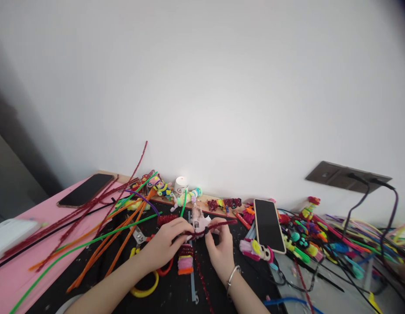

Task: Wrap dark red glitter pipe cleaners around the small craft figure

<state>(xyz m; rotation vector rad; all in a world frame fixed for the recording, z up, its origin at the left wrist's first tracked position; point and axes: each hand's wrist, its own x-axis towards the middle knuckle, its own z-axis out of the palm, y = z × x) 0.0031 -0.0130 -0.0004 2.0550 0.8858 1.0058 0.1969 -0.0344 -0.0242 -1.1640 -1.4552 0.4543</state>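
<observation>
My left hand [169,240] and my right hand [221,244] are close together above the black mat. Closed fingertips of both hands pinch a dark red pipe cleaner [224,223], whose free end sticks out to the right past my right hand. Just behind the fingers is a pale pinkish-white object [198,220], partly hidden, so I cannot tell its kind. Below, between the hands, lies a striped coil of pipe cleaner [185,261] in dark red, pink and orange. A dark red coil [167,219] sits behind my left hand.
Yellow-handled scissors [145,285] lie beneath my left forearm. Orange and green pipe cleaners [101,233] spread leftward over the pink surface, near a dark phone [86,190]. A white-edged phone [269,225], a pink pipe-cleaner figure [256,250] and cables [382,218] are at right.
</observation>
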